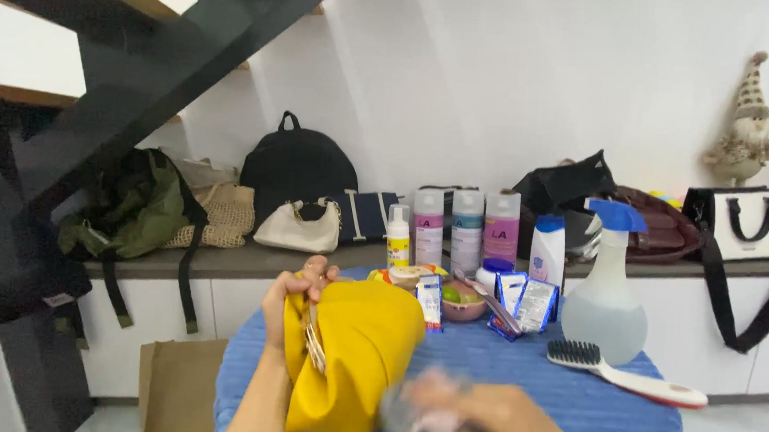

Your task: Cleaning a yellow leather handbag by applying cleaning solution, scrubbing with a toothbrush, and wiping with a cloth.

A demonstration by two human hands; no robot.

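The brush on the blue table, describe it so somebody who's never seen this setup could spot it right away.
Start at the round table with the blue ribbed cloth. On its right side stands a clear spray bottle with a blue trigger; the brush lies flat just in front of it, near the table's edge. It is the only long, low item there: white handle, dark bristles pointing up, red tip.
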